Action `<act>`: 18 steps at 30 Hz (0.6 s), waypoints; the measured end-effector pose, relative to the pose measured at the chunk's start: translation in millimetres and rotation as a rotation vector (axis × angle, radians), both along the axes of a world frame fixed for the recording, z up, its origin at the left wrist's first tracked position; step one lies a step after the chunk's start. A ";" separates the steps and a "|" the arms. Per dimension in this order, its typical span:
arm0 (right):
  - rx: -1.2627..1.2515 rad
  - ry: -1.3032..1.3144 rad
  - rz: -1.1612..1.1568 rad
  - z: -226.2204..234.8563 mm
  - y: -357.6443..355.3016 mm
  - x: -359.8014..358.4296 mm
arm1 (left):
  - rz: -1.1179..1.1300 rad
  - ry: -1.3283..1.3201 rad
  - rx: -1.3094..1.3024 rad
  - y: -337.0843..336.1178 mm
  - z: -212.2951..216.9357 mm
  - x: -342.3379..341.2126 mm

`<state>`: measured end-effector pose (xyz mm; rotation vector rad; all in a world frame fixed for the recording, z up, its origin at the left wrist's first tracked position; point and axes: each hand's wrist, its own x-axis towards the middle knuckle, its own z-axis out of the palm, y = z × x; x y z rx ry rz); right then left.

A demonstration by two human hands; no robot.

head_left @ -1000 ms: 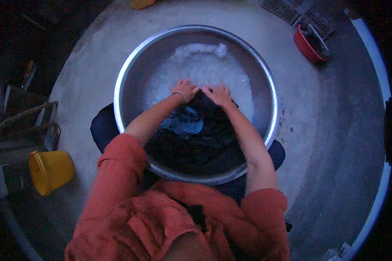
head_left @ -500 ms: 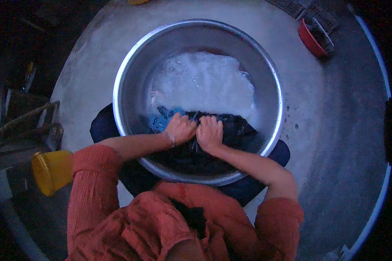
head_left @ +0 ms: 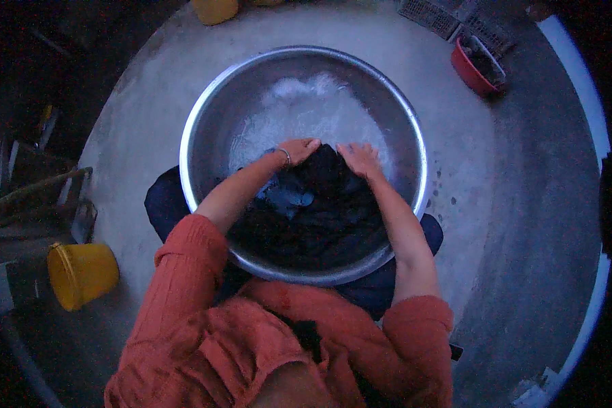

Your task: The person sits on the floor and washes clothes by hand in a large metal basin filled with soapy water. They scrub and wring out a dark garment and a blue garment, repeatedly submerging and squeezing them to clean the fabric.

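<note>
A soaked dark cloth [head_left: 319, 217] is bunched in the near half of a large metal basin [head_left: 421, 143], its peak rising between my hands. My left hand [head_left: 298, 151] has its fingers pressed together on the cloth, left of that peak. To the right, my right hand [head_left: 360, 159] lies with fingers spread by the cloth's far edge. A blue patch of cloth [head_left: 285, 197] shows wet beside my left forearm. Beyond my hands, soapy water [head_left: 306, 102] with white suds fills the basin's far part. Some fingertips are hard to make out in the dim light.
A yellow bucket [head_left: 85, 272] lies on its side at the left, and another yellow container [head_left: 215, 9] is at the far edge. A red basin [head_left: 476, 68] sits far right beside grey crates [head_left: 428, 17]. My knees flank the metal basin on the concrete floor [head_left: 517, 224].
Both hands have moved away from me and slightly apart, pushing the dark cloth farther out. My right hand's fingers have spread. The suds have thinned and shifted toward the far side.
</note>
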<state>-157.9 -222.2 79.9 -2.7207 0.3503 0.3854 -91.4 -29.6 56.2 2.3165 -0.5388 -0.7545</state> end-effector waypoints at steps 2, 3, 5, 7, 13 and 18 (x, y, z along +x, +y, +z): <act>0.365 0.058 -0.083 -37.9 -20.4 -15.1 | 0.028 0.006 0.008 -16.8 24.0 -23.5; 0.360 0.110 -0.012 1.3 11.3 -21.8 | 0.004 0.027 0.057 -2.9 33.4 -31.6; 0.308 0.039 -0.115 17.0 30.2 -39.5 | -0.109 0.048 0.111 -1.7 65.6 -44.1; 0.294 -0.162 -0.087 38.8 63.0 -71.3 | -0.239 -0.163 0.136 22.3 78.2 -65.0; 0.002 -0.434 0.161 29.5 117.5 -121.8 | -0.434 -0.717 -0.081 65.0 60.8 -115.2; -0.137 -0.539 0.235 -18.8 89.8 -73.2 | -0.389 -0.570 0.136 34.2 16.0 -76.5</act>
